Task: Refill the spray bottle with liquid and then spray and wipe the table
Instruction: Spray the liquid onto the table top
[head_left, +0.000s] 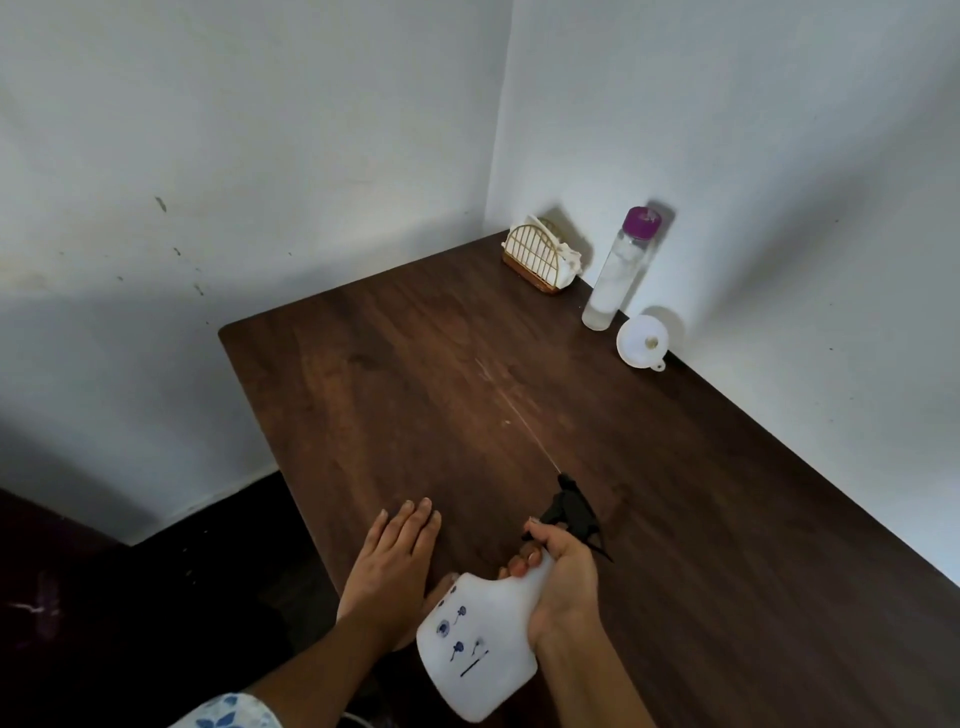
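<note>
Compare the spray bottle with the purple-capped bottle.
The spray bottle is squat and opaque white; the purple-capped bottle is tall, slim and clear. The spray bottle has a black trigger head, the purple-capped bottle a plain cap. The spray bottle is tilted in the right hand, the purple-capped bottle stands upright on the table. Both are closed.

Three things crowd the right wall (779, 208): the tall purple-capped bottle (621, 270) stands upright, a wire napkin holder (540, 257) sits just behind it in the corner, and a white funnel (642, 341) lies just in front of it, with narrow gaps between. Left of the bottle the dark wooden table (415, 364) is open wood out to its left edge. Well in front of the bottle, by the near edge, the left hand (395, 561) lies flat and the right hand (563, 582) grips a white spray bottle (478, 639).
</note>
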